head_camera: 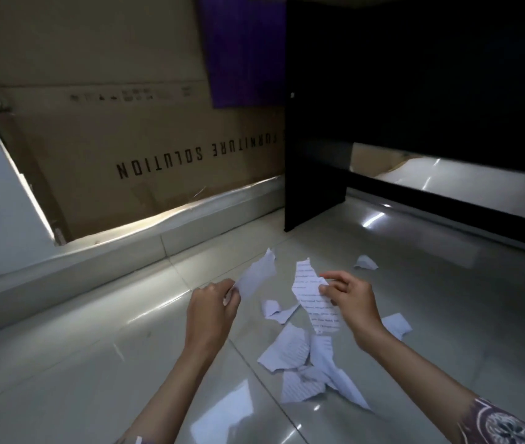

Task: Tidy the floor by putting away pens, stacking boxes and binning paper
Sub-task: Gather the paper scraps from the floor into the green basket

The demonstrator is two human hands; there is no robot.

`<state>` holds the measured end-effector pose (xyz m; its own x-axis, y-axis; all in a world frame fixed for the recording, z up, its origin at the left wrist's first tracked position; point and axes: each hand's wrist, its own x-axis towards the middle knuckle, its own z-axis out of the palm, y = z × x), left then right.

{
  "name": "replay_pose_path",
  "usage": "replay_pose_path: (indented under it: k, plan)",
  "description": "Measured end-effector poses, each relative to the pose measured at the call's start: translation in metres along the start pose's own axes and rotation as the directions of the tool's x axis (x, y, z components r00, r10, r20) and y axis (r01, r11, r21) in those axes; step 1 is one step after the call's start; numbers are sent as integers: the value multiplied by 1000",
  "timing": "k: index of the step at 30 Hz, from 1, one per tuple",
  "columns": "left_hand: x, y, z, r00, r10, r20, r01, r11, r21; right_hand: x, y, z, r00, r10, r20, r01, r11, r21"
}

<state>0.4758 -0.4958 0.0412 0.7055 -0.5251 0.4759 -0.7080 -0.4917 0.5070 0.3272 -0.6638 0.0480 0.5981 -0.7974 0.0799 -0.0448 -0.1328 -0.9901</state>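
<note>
**Paper scraps in hand, most of the tidying still ahead**

A torn strip of blank paper (256,277) is pinched by the left hand (214,304), its grip curled tight round the strip's lower end. A second strip, printed with text (311,294), is pinched between thumb and fingertips of the right hand (349,299). Both strips are held just above the tiled floor (94,363).

Little is judged to be done. Several torn paper scraps (306,363) are left scattered on the floor below and between the hands, with one small scrap (365,262) lying apart, nearer the dark desk (415,91). No bin and no pens can be seen. A large flat cardboard box (146,149) is propped against the wall; whether it belongs to the stacking cannot be told.
</note>
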Motion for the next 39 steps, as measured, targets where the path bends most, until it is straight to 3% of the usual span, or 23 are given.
replay_pose_path:
  k: [4,12,16,22,28,33,39]
  plan:
    - [7,67,-9,1000,5,5,-3,958,-287,-21,-34,-53,987,-50,-153,68,991,117]
    - [11,201,-18,982,185,39,-131,815,-565,-77,-89,-177,911,-162,-378,190,981,38]
    - [-3,278,-7,938,320,133,-131,684,-718,-121,-121,-252,798,-246,-550,232,968,-97]
    - [-49,389,25,773,573,271,-63,494,-867,-199,-148,-339,593,-382,-709,226,924,-309]
    - [-115,477,50,599,698,392,-10,496,-868,-256,-132,-398,390,-366,-845,50,925,-378]
    - [-160,510,67,499,710,497,66,541,-838,-278,-107,-423,318,-353,-880,-131,903,-409]
    - [-178,515,74,379,708,596,261,537,-803,-288,-79,-433,319,-220,-922,-303,898,-319]
